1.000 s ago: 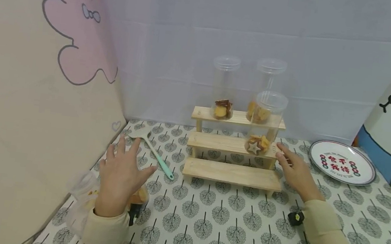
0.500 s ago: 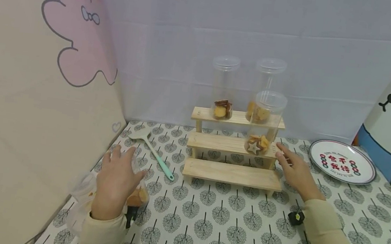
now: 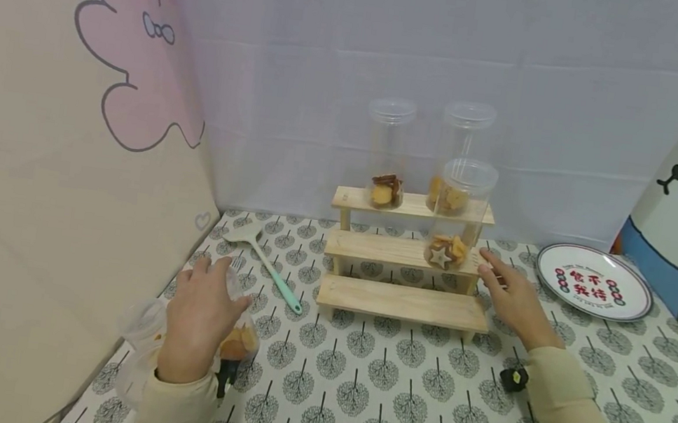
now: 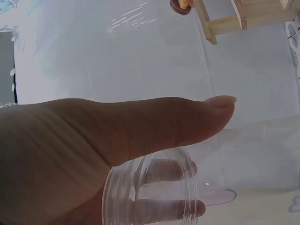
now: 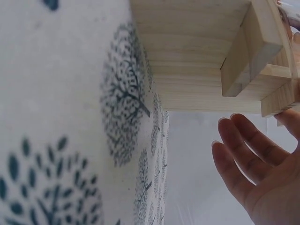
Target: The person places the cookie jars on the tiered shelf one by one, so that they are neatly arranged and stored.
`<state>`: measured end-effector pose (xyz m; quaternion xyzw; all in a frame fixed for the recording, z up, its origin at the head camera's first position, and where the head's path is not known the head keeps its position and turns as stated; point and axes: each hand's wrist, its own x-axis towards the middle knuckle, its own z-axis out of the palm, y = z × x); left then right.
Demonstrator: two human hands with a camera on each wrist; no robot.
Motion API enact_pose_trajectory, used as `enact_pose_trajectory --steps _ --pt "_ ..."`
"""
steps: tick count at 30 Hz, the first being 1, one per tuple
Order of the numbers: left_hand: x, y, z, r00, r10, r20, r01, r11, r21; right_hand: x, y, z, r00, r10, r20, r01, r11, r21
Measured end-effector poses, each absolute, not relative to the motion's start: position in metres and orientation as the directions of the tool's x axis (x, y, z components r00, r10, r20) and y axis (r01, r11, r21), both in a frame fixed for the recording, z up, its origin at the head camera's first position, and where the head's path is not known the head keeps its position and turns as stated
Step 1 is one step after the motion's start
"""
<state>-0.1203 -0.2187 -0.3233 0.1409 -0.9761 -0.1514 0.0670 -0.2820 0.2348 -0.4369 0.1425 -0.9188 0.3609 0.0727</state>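
My left hand [image 3: 198, 321] is around the top of a clear cookie jar [image 3: 243, 342] at the left of the table. In the left wrist view my thumb lies on the near side of the jar's ridged lid [image 4: 113, 201], and fingertips show through the clear plastic behind it. Cookies fill the jar's lower part. On the right, my right hand [image 3: 513, 296] touches the end of the middle tier of a wooden three-step shelf [image 3: 404, 301]. Its other fingers are extended and relaxed in the right wrist view. Close by, a cookie jar [image 3: 461, 219] stands on that tier.
Two more cookie jars, a left one [image 3: 388, 154] and a right one [image 3: 458, 141], stand on the top tier. A spatula [image 3: 271, 270] with a mint handle lies left of the shelf. A printed plate [image 3: 591, 302] sits at right. Another clear container [image 3: 140, 339] is left of my left hand.
My left hand has lowered from spread fingers above the jar to a closer hold around its top. My right hand has stayed at the shelf's end.
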Motion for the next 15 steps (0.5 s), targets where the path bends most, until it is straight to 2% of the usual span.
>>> enact_pose_trajectory --steps 15 --pt "-0.1219 -0.2165 -0.3241 -0.946 -0.289 0.147 -0.231 0.919 0.32 -0.2834 0.2353 -0.4382 -0.954 -0.207 0.218 -0.301 0.694 -0.654"
